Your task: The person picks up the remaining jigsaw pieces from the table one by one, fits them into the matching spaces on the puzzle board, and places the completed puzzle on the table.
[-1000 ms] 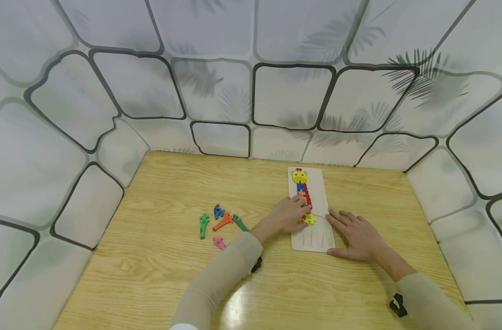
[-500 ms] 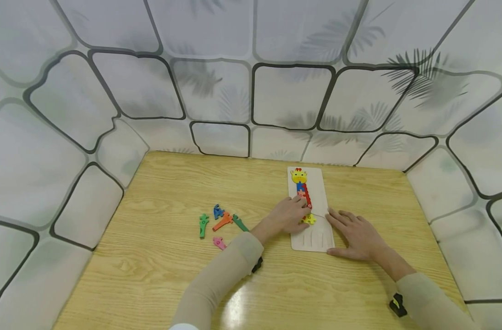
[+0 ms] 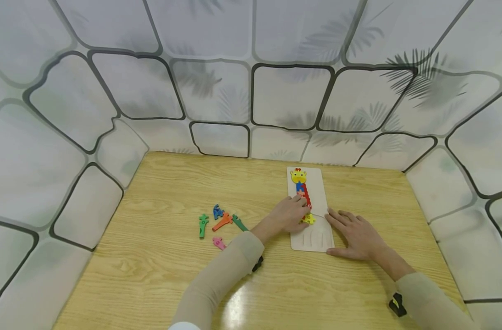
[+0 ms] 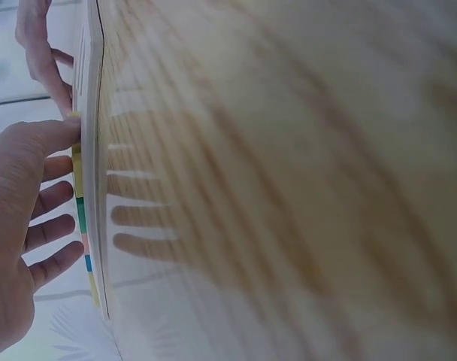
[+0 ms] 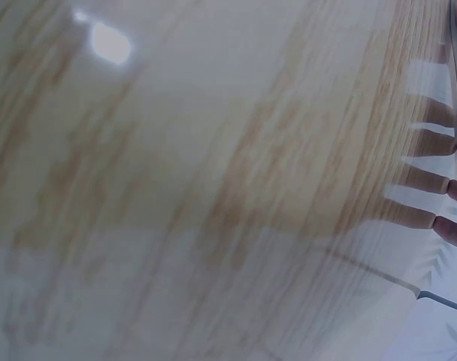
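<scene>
On the worktop (image 3: 172, 192), head view: the giraffe puzzle (image 3: 299, 176) lay on a pale board (image 3: 317, 190), partly beneath the left hand (image 3: 289, 214); the right hand (image 3: 358, 236) touched the board's edge, fingers spread. Left wrist view: left fingers were extended and apart, thumb against the puzzle. Right wrist view: right fingers were straightened, partly cropped.
</scene>
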Tool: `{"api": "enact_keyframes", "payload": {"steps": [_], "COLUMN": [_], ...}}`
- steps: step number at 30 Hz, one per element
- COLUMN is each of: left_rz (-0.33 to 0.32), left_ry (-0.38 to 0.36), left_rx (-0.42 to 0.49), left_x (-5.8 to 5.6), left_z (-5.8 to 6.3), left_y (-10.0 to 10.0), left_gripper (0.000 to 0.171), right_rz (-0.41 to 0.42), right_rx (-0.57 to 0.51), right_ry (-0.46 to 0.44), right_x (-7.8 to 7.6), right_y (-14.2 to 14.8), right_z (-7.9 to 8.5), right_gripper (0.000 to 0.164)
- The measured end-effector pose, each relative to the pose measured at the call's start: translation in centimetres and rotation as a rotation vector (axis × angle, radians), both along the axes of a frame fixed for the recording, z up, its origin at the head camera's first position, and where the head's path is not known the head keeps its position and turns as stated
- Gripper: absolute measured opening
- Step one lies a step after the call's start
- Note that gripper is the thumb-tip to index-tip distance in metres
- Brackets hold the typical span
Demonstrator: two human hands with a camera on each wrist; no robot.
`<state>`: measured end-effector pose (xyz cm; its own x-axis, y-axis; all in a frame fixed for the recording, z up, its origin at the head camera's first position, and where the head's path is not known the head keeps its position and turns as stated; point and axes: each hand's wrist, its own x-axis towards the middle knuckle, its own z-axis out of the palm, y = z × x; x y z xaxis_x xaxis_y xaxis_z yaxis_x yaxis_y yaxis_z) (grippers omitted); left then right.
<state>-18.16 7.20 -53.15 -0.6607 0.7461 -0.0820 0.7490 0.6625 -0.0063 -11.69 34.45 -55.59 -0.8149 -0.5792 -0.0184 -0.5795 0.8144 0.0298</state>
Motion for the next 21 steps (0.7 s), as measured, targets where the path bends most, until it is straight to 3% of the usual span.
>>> {"api": "enact_keyframes", "payload": {"steps": [13, 21], "left_rz": [0.032, 0.027], "left_ry": [-0.086, -0.087], "left_rx": [0.083, 0.086], "left_x": [-0.6, -0.5], "left_z": [-0.4, -0.06], "left_y": [0.26, 0.22], "left_gripper": [0.042, 0.04], "right_rz": [0.002, 0.001], "right_rx": [0.004, 0.004], "right_ry": [-0.003, -0.004], "right_x": [0.09, 0.05], "right_y": [-0.16, -0.13], "right_z": [0.26, 0.15], "right_gripper": [0.105, 0.105]}}
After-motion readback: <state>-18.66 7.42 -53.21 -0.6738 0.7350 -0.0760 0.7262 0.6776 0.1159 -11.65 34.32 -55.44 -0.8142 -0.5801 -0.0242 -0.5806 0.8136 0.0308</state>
